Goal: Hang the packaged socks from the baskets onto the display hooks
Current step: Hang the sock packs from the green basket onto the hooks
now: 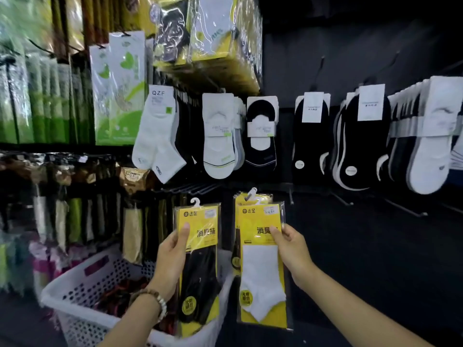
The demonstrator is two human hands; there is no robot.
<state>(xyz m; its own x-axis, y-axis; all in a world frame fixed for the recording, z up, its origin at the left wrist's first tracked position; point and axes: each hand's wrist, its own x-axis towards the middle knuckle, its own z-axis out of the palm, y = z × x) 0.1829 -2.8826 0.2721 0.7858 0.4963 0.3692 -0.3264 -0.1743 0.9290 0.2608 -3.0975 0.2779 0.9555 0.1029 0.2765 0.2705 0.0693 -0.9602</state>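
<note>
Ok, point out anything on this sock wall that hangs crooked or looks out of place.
The white QZF sock pair hangs askew, toes swung right across the black socks behind; the white no-show socks beside hang straight.

A black display wall (350, 51) fills the right; a rack of green packages (37, 101) stands blurred at the left.
</note>
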